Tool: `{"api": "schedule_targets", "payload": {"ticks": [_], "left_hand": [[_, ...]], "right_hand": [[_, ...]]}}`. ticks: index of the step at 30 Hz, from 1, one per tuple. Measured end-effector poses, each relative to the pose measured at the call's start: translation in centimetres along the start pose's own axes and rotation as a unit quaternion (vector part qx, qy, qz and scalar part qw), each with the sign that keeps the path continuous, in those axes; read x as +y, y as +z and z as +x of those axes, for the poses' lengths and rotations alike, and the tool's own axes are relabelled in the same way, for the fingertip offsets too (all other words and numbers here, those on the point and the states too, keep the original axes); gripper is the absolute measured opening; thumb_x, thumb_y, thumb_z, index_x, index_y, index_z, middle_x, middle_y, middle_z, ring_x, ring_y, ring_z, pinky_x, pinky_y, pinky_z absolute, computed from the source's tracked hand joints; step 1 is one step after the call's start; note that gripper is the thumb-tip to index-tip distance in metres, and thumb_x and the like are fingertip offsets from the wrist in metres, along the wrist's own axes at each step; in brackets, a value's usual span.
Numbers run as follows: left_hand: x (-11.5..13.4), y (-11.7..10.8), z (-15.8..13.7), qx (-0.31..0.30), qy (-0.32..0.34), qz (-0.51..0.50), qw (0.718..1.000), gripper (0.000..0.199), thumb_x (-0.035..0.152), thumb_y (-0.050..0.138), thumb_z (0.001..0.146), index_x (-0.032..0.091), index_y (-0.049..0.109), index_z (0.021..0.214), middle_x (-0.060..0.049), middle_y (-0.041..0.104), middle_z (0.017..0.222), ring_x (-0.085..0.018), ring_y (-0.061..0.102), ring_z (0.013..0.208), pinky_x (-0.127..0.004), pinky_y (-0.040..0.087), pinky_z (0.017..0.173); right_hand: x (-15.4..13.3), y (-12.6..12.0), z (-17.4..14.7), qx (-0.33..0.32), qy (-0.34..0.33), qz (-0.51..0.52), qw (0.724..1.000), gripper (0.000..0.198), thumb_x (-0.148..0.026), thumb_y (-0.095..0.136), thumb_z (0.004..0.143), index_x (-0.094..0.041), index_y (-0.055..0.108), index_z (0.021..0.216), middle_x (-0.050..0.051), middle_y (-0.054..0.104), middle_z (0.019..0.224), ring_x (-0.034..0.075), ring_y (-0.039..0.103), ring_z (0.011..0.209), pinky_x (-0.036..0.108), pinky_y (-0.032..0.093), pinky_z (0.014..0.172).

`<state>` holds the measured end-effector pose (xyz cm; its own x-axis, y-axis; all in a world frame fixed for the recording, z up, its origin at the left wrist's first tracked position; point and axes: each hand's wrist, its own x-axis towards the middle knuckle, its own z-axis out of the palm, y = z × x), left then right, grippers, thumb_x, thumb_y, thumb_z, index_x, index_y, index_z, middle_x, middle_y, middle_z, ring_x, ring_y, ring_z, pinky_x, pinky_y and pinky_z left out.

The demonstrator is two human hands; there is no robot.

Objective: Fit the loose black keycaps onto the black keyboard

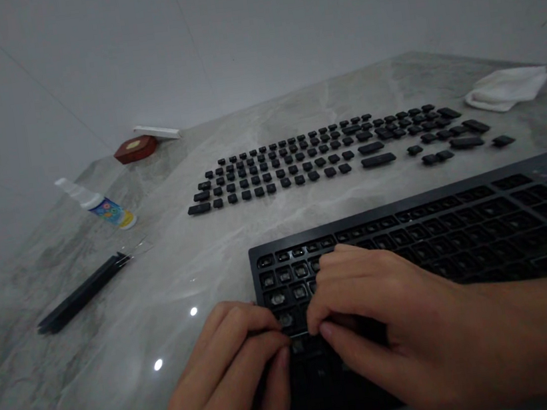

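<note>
A black keyboard (380, 212) with most of its key sockets bare lies in front of me. At its left edge, the fingertips of my left hand (239, 364) are pinched together. My right hand (389, 317) rests over the left part of the keyboard, its thumb and index finger closed in a pinch near the lower rows. Between the two sets of fingertips a thin pale bar (298, 334) runs across a socket. Whatever the fingers hold is too small or too hidden to name.
Rows of loose black keycaps (282, 161) are laid out beyond the keyboard. At left are a spray bottle (111, 209) and a dark slim tool (83, 294) with wire ends. A reddish-brown box (136, 149) and a white cloth (505, 88) lie farther back.
</note>
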<state>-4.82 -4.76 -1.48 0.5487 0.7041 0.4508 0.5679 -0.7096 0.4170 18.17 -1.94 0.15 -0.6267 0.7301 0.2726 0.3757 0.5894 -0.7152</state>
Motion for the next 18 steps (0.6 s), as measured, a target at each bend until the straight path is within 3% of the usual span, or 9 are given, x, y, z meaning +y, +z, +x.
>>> {"api": "schedule_targets", "payload": {"ticks": [10, 14, 18], "left_hand": [[0.4, -0.4, 0.3, -0.052, -0.064, 0.0, 0.997, 0.016, 0.008, 0.054, 0.091, 0.021, 0.062, 0.093, -0.003, 0.061, 0.099, -0.014, 0.066, 0.087, -0.02, 0.058, 0.073], [0.3, -0.7, 0.3, -0.063, -0.066, -0.014, 0.996, 0.017, 0.008, 0.053, 0.091, 0.021, 0.064, 0.091, -0.004, 0.061, 0.101, -0.014, 0.066, 0.088, -0.019, 0.059, 0.072], [-0.2, -1.0, 0.6, -0.058, -0.053, -0.045, 0.996, 0.019, 0.005, 0.052, 0.093, 0.019, 0.063, 0.096, -0.003, 0.063, 0.099, -0.012, 0.066, 0.088, -0.017, 0.057, 0.075]], "right_hand": [[-0.5, 0.4, 0.4, -0.026, -0.021, -0.093, 0.995, 0.013, -0.008, 0.058, 0.086, -0.013, 0.07, 0.087, 0.005, 0.068, 0.081, 0.019, 0.059, 0.077, 0.034, 0.045, 0.075], [-1.2, 0.3, 1.4, -0.07, -0.034, -0.162, 0.984, 0.008, -0.006, 0.064, 0.08, -0.013, 0.068, 0.083, 0.006, 0.068, 0.079, 0.02, 0.059, 0.072, 0.033, 0.045, 0.069], [-1.5, -0.2, 1.7, -0.091, -0.043, -0.155, 0.983, 0.011, -0.004, 0.065, 0.076, -0.013, 0.067, 0.082, 0.005, 0.066, 0.079, 0.018, 0.058, 0.071, 0.03, 0.046, 0.066]]}}
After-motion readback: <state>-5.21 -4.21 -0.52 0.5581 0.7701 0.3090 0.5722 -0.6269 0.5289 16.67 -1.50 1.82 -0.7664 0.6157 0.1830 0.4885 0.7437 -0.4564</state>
